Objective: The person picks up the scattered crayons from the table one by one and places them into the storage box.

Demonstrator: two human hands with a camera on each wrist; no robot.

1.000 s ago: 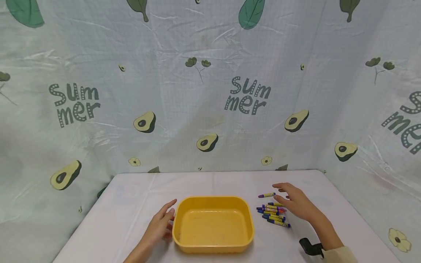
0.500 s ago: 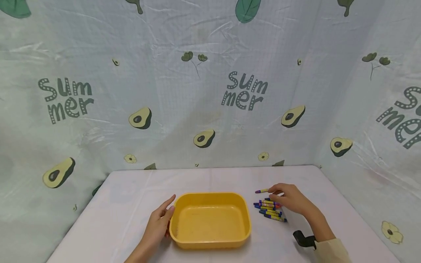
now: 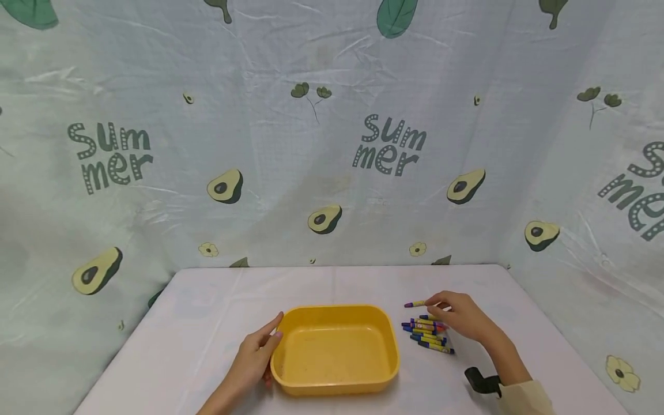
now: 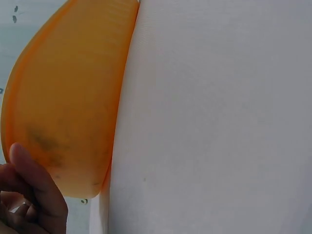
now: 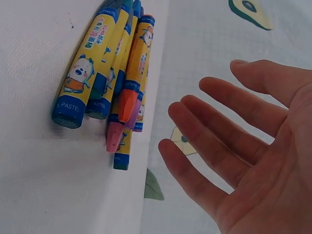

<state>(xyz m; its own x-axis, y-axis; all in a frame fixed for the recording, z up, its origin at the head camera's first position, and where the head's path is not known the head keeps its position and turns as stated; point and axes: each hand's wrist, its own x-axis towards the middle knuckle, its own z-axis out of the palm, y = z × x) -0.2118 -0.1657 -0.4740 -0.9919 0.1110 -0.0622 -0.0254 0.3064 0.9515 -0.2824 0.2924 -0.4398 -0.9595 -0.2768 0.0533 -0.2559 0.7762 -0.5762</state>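
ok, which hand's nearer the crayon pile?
Right. The right hand is beside the crayon pile, at its far right; the left hand is across the tray, at its left rim.

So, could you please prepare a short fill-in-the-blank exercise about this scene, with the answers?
1. The person's ____ hand touches the tray.
2. In the right wrist view, the crayons have blue and ____ wrappers.
3. The fruit printed on the backdrop is the ____.

Missing words: left; yellow; avocado.
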